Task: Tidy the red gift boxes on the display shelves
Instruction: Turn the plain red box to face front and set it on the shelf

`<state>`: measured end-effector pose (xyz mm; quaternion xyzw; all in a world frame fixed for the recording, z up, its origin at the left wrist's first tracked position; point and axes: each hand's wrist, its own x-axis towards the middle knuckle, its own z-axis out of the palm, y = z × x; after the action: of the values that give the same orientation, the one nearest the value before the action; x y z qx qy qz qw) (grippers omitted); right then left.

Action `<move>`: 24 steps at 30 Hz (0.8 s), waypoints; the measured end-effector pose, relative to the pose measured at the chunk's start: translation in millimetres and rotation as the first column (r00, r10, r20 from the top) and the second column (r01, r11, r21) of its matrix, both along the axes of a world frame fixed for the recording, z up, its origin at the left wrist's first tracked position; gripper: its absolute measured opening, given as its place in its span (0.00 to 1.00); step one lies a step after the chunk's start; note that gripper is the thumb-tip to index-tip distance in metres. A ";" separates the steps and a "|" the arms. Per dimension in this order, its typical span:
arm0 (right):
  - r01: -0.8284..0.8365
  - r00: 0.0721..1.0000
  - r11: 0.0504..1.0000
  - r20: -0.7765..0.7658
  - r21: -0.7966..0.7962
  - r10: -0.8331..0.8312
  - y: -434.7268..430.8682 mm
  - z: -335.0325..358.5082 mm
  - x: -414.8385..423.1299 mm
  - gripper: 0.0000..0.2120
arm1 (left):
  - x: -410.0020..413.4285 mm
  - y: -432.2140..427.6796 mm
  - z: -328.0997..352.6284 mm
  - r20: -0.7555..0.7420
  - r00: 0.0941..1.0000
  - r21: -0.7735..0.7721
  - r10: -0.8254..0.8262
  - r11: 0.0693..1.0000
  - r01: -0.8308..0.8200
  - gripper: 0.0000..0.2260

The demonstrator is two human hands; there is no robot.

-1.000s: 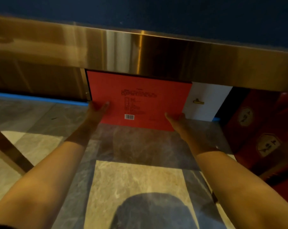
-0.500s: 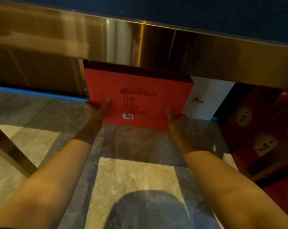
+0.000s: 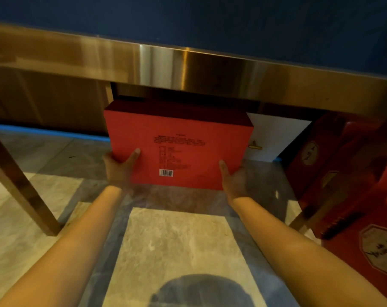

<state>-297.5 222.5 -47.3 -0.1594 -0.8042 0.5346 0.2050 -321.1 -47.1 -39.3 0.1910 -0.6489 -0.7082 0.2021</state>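
A large flat red gift box (image 3: 183, 140), with printed text and a barcode on the face toward me, is held up just below the brass-edged shelf (image 3: 188, 69). My left hand (image 3: 119, 166) grips its lower left corner, thumb on the face. My right hand (image 3: 232, 179) grips its lower right edge. The box is tilted, so its dark top side shows. Its upper back edge is tucked under the shelf front.
A white box (image 3: 276, 138) with a gold clasp stands behind the red one on the right. Several dark red gift boxes (image 3: 352, 196) with octagonal labels stack at the right. A brass shelf leg (image 3: 21, 191) slants at the left. The marble floor (image 3: 177, 251) lies below.
The red box has come out from under the shelf toward me and tilted, showing its top side. Both hands moved lower and nearer with it, and the view shifted.
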 end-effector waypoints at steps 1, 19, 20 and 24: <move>0.008 1.000 1.000 0.006 -0.025 -0.008 0.2 -3.0 2.7 0.41 | 5.1 1.2 0.6 0.005 1.000 -0.030 0.011 0.999 -0.011 0.31; 0.075 0.984 0.997 0.164 -0.018 -0.071 -12.6 -3.4 82.8 0.42 | 98.2 -6.8 -3.5 -0.006 0.999 -0.020 0.054 0.998 -0.054 0.31; 0.069 0.986 0.997 0.154 -0.025 -0.065 -14.6 0.7 86.6 0.45 | 100.3 -5.7 -2.6 -0.003 0.998 -0.026 0.055 0.998 -0.055 0.32; 0.060 0.984 0.998 0.172 -0.037 -0.053 -13.6 8.7 90.7 0.49 | 103.3 -2.3 2.4 0.009 0.999 -0.045 0.048 0.998 -0.048 0.33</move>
<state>-206.9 208.9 -38.5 -0.2315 -0.8027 0.5296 0.1472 -217.8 -49.4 -36.9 0.2056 -0.6610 -0.6873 0.2199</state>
